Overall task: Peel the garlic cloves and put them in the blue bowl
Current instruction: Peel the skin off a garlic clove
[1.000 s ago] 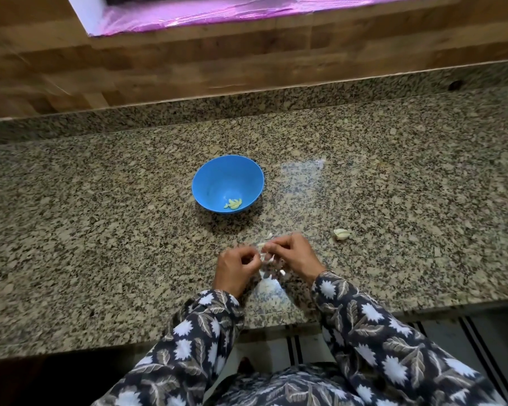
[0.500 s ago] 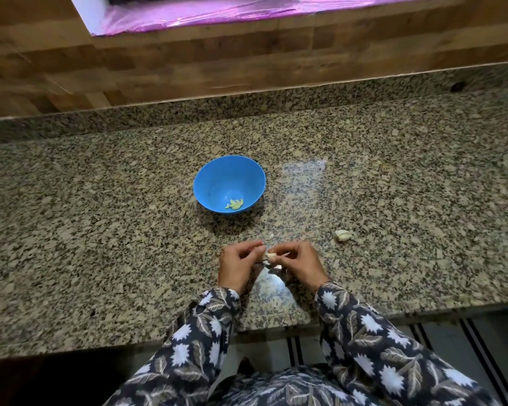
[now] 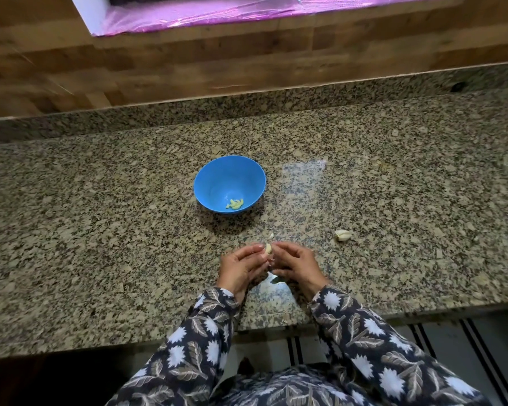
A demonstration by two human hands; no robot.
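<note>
The speckled granite bench [image 3: 100, 230] is used as the work surface. The blue bowl [image 3: 217, 177] is set upright on it just beyond the hands, probably so that a finished clove can be dropped in with a short reach. A small heap of peeled cloves [image 3: 234, 203] is seen at its bottom, so part of the job is judged done.

Near the front edge, the left hand [image 3: 241, 266] and the right hand [image 3: 294, 263] are brought together, fingers curled. One pale garlic clove [image 3: 268, 248] is pinched between the fingertips of both, lifted clear of the stone so the skin can be worked off from either side.

To the right, well apart from the hands, an unpeeled garlic piece [image 3: 343, 235] is left lying, apparently kept for the next turn. A scrap of skin [image 3: 271, 236] is seen on the bench just beyond the fingertips.

Against the view half a second ago, the clove is shown more plainly and is carried a little further from the body. The fingers are spread slightly wider round it. The bowl and the spare piece are found unmoved.
</note>
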